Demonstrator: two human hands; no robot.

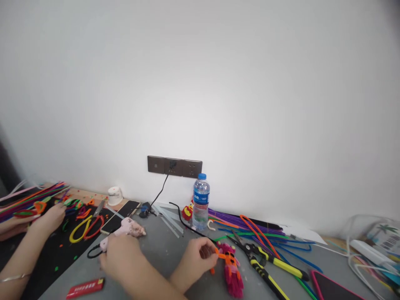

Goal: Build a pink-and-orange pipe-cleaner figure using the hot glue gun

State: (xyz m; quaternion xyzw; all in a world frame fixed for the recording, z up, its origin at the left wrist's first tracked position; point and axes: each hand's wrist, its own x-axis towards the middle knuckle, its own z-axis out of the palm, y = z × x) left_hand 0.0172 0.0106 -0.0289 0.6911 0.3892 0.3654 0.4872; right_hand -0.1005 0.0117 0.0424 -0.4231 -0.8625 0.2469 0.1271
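My forearms cross low in the view, the right one in front. My left hand (198, 258) pinches a short orange pipe cleaner (220, 254) between thumb and fingertips. Touching or overlapping it is a fuzzy magenta and orange pipe-cleaner figure (233, 277) that lies on the table; I cannot tell if the two are joined. Reaching across to the left, my right hand (121, 256) is closed around a pale pink hot glue gun (131, 227), its nozzle pointing right. Most of that hand's fingers and the gun's handle are hidden.
Pliers (265, 262) and loose pipe cleaners (250, 225) lie right, a pink-edged device (331, 287) beyond. A water bottle (200, 204) stands near the wall. Scissors (87, 227), a phone (120, 216) and a red object (85, 288) lie left. Another person's hands (50, 218) work far left.
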